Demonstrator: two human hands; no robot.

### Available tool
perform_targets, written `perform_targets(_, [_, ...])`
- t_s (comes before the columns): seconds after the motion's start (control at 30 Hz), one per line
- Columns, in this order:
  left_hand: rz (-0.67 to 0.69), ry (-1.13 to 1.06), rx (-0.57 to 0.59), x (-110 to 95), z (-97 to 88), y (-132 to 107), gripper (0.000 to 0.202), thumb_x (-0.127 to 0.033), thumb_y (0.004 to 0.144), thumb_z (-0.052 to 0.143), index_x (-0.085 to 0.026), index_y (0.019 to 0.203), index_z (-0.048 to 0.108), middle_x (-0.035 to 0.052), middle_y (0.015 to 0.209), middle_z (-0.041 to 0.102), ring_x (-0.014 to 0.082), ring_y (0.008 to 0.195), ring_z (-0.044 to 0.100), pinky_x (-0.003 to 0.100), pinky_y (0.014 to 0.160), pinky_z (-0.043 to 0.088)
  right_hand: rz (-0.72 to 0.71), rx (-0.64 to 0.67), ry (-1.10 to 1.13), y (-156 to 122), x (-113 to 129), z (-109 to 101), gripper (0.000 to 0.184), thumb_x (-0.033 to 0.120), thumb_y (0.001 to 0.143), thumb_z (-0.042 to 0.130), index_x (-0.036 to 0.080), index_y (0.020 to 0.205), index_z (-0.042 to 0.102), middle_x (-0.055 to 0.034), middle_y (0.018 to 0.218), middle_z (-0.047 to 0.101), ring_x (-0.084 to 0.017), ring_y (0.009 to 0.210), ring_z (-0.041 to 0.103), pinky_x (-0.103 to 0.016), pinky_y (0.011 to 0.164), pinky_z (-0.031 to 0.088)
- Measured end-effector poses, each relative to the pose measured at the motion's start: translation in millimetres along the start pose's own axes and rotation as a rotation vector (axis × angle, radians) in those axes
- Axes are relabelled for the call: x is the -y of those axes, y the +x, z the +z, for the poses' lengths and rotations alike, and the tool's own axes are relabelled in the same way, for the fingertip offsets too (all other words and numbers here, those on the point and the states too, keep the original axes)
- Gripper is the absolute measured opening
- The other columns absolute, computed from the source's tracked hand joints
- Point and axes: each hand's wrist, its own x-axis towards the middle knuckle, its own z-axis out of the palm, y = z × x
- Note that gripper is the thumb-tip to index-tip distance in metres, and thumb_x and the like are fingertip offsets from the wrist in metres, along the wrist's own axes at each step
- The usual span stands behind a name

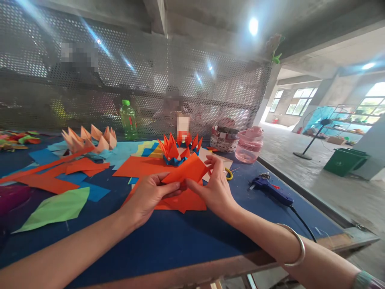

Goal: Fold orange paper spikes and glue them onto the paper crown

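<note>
My left hand (147, 198) and my right hand (215, 186) pinch a folded sheet of orange paper (183, 172) between them, above the blue table (180, 249). Looser orange sheets (183, 200) lie under my hands. Just beyond them stands an orange and blue origami lotus (174, 152), not touching the folded sheet. A peach paper lotus (90, 140) sits farther left. A green paper leaf (54, 208) lies left of my left hand. Yellow-handled scissors (229, 173) are partly hidden near my right hand, with a blue glue gun (270, 190) to its right.
Scattered blue and orange paper sheets (60, 172) cover the table's left side. A green bottle (128, 120), a woven container (224, 138) and a pink jar (249, 145) stand along a perforated metal screen (135, 80). A blurred person (173, 104) is beyond it. The table's right edge (300, 188) borders a concrete floor.
</note>
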Motion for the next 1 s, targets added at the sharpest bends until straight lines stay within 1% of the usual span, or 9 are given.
perform_targets(0.07, [0.009, -0.012, 0.005, -1.1, 0.5, -0.9, 0.033, -0.026, 0.056, 0.086, -0.016, 0.086, 0.076, 0.0041, 0.081, 0.078, 0.0172, 0.076, 0.072, 0.023, 0.073, 0.057, 0.106, 0.093, 0.182, 1.8, -2.3, 3.2, 0.072, 0.044, 0.064, 0.077, 0.017, 0.121, 0.042, -0.012, 0.113, 0.059, -0.026, 0.101, 0.058, -0.045, 0.089, 0.047])
perform_targets(0.2, [0.004, -0.017, 0.023, -1.4, -0.5, -0.2, 0.032, -0.026, 0.057, 0.085, -0.017, 0.086, 0.076, 0.0038, 0.08, 0.078, 0.0174, 0.076, 0.072, 0.024, 0.074, 0.057, 0.224, 0.405, 0.672, 3.4, -0.1, 5.4, 0.044, 0.047, 0.074, 0.069, 0.017, 0.104, 0.058, -0.0078, 0.097, 0.07, -0.022, 0.084, 0.067, -0.033, 0.073, 0.054])
perform_targets(0.23, [0.001, -0.014, 0.025, -1.3, -0.8, 0.2, 0.032, -0.026, 0.057, 0.085, -0.017, 0.087, 0.076, 0.0036, 0.08, 0.078, 0.0171, 0.075, 0.072, 0.024, 0.074, 0.057, 0.246, 0.456, 0.746, 3.3, 0.9, 5.1, 0.04, 0.047, 0.075, 0.069, 0.016, 0.1, 0.062, -0.0072, 0.096, 0.072, -0.022, 0.082, 0.068, -0.032, 0.071, 0.054])
perform_targets(0.3, [0.002, -0.005, 0.03, -1.6, -1.1, 0.6, 0.032, -0.026, 0.058, 0.085, -0.017, 0.087, 0.076, 0.0032, 0.081, 0.078, 0.0164, 0.074, 0.072, 0.025, 0.076, 0.056, 0.282, 0.493, 0.805, 2.6, 1.8, 4.1, 0.037, 0.045, 0.073, 0.072, 0.016, 0.096, 0.068, -0.0066, 0.096, 0.073, -0.022, 0.084, 0.069, -0.031, 0.073, 0.054])
perform_targets(0.4, [0.016, 0.006, 0.033, -2.7, -0.4, 0.0, 0.034, -0.027, 0.057, 0.086, -0.018, 0.088, 0.076, 0.0029, 0.084, 0.078, 0.0163, 0.075, 0.071, 0.026, 0.078, 0.056, 0.299, 0.498, 0.787, 1.5, -0.8, 4.1, 0.038, 0.043, 0.07, 0.075, 0.015, 0.096, 0.071, -0.0078, 0.099, 0.074, -0.024, 0.087, 0.07, -0.032, 0.077, 0.055])
perform_targets(0.57, [0.018, 0.018, 0.01, -3.7, 0.8, -0.7, 0.035, -0.027, 0.054, 0.088, -0.017, 0.085, 0.076, 0.0023, 0.08, 0.077, 0.0149, 0.073, 0.07, 0.023, 0.074, 0.055, 0.307, 0.487, 0.669, 1.3, -7.2, 7.4, 0.041, 0.047, 0.07, 0.073, 0.012, 0.093, 0.073, -0.0095, 0.091, 0.075, -0.023, 0.078, 0.07, -0.031, 0.066, 0.054])
perform_targets(0.7, [0.011, 0.026, 0.014, -2.6, 0.7, 1.0, 0.032, -0.027, 0.055, 0.087, -0.018, 0.083, 0.076, 0.0009, 0.08, 0.077, 0.0127, 0.071, 0.07, 0.02, 0.073, 0.055, 0.299, 0.46, 0.595, 1.2, -7.6, 8.7, 0.038, 0.047, 0.07, 0.074, 0.013, 0.087, 0.072, -0.0068, 0.083, 0.075, -0.019, 0.067, 0.066, -0.026, 0.056, 0.047])
perform_targets(0.83, [-0.009, 0.018, 0.014, -1.3, -1.1, 2.7, 0.027, -0.025, 0.055, 0.087, -0.02, 0.079, 0.075, -0.0009, 0.08, 0.077, 0.0111, 0.07, 0.069, 0.019, 0.072, 0.054, 0.269, 0.444, 0.582, 1.3, -6.4, 8.4, 0.033, 0.044, 0.069, 0.074, 0.014, 0.084, 0.072, -0.0039, 0.078, 0.073, -0.014, 0.062, 0.061, -0.023, 0.055, 0.043])
perform_targets(1.0, [-0.041, 0.08, 0.035, -1.7, -1.7, 1.8, 0.03, -0.03, 0.058, 0.086, -0.018, 0.084, 0.075, 0.0013, 0.081, 0.077, 0.0115, 0.07, 0.069, 0.019, 0.072, 0.054, 0.214, 0.389, 0.451, 0.4, -5.9, 7.0, 0.023, 0.037, 0.07, 0.073, 0.015, 0.071, 0.069, -0.0011, 0.066, 0.069, -0.013, 0.057, 0.057, -0.023, 0.051, 0.04])
